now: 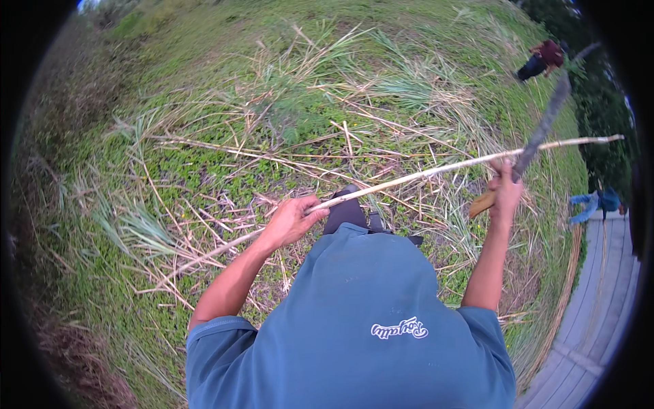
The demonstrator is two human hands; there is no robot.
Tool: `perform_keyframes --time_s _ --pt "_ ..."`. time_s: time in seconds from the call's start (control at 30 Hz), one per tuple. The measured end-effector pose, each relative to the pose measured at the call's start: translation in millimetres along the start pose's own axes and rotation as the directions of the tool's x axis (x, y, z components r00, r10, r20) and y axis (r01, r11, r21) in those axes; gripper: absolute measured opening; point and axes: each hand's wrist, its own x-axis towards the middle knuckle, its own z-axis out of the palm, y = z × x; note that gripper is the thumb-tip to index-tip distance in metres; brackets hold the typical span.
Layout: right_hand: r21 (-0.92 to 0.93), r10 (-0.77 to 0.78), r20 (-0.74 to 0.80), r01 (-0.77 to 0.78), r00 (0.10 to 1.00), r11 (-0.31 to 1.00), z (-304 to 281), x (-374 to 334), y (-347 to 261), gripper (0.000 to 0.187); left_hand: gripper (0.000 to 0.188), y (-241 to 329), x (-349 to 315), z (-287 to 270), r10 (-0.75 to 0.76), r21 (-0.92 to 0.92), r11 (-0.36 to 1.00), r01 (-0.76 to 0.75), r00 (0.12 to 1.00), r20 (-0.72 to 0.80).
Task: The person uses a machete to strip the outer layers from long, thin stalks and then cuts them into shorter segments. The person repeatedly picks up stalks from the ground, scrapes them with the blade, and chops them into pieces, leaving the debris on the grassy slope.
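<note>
A long, pale cane stalk [415,175] slants across in front of me, its low end to the left and its tip far to the right. My left hand [294,219] is closed around it near my body. In my right hand [505,189] is a machete [545,124], gripped by its yellowish-brown handle, with the dark grey blade pointing up and away to the right. The blade crosses the stalk just beyond my right fingers; some fingertips seem to touch the stalk, though I cannot tell whether they grip it.
Cut stalks [231,146] and green leafy tops [146,232] litter the grass around my feet. One person [543,60] stands at the far right, another person [599,203] nearer. A grey planked surface [579,320] lies at right, with long stalks along its edge. Brush [61,95] borders the left.
</note>
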Motion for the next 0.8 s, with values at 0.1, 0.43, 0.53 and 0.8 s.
perform_keyframes --time_s 0.1,0.43,0.53,0.8 --pt "-0.386 -0.123 0.088 0.147 0.989 0.911 25.1 -55.8 27.9 0.037 0.033 20.5 21.6 17.2 0.092 -0.183 0.981 -0.07 0.99 0.109" --pt "-0.667 -0.422 0.584 0.706 0.693 0.237 -4.5 -108.6 36.4 0.02 0.024 72.7 51.8 41.5 0.01 -0.597 0.742 0.304 0.886 0.463" --pt "-0.687 -0.484 0.585 0.715 0.651 0.131 -20.7 -76.0 30.8 0.014 0.024 80.9 53.3 41.6 0.102 -0.669 0.674 0.313 0.858 0.504" --pt "-0.812 -0.363 0.255 0.402 0.896 0.422 -23.4 -16.1 7.3 0.015 0.029 60.2 27.5 31.4 0.075 -0.675 0.56 0.48 0.782 0.619"
